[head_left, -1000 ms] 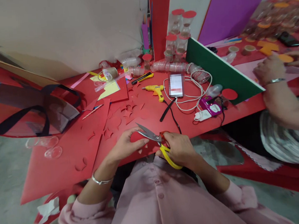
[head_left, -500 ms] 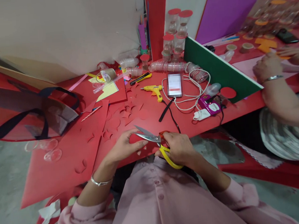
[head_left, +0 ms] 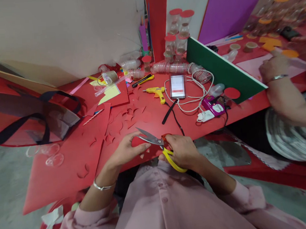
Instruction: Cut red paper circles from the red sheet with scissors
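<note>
My right hand [head_left: 184,150] grips the yellow and orange handles of a pair of scissors [head_left: 151,139]. The blades are parted and point left, toward my other hand. My left hand [head_left: 126,149] is curled beside the blades, its thumb stretched to the right below them. Whatever lies between its thumb and fingers blends with the red table and cannot be made out. Beyond my hands, red paper scraps [head_left: 129,115] with curved cut edges lie scattered over the red tabletop [head_left: 190,129].
A yellow glue gun [head_left: 156,91], a cutter knife [head_left: 143,81], a phone [head_left: 177,86] with a white cable and a purple power strip [head_left: 212,107] lie behind. A green board [head_left: 218,70] stands at right. A bag [head_left: 32,105] is at left. A co-worker's arm [head_left: 284,88] reaches in.
My hands and the scissors hold nearly the same pose; the view has shifted slightly. The co-worker's far hand has moved away to the right, and an orange disc now shows there.
</note>
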`<state>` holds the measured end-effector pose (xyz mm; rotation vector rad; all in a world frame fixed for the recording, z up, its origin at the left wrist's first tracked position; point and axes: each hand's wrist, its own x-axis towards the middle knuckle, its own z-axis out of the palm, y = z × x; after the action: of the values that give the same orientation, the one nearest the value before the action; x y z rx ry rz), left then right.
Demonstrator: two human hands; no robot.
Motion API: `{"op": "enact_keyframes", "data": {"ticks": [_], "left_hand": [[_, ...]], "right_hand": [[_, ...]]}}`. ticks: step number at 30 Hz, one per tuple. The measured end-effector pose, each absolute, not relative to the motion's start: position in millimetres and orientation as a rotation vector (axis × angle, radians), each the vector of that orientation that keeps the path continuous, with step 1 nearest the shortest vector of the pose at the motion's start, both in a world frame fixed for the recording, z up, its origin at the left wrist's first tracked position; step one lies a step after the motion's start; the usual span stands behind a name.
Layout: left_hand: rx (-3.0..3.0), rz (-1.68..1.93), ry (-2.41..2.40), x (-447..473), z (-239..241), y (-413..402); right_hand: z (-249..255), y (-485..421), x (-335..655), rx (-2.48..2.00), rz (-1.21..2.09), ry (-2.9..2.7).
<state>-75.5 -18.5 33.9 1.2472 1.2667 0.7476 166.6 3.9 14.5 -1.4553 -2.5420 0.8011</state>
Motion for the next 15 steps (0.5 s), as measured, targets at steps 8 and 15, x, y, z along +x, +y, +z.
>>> {"op": "enact_keyframes", "data": {"ticks": [8,15], "left_hand": [[1.240,0.781,1.258,-75.7,33.4,-17.5],[1.224,0.801,1.255,-75.4,33.0,-17.6]], "right_hand": [[10.6,4.0,165.9,-1.455,0.794,-2.544],[9.3,4.3,166.5,-1.453,0.786,-2.549]]}}
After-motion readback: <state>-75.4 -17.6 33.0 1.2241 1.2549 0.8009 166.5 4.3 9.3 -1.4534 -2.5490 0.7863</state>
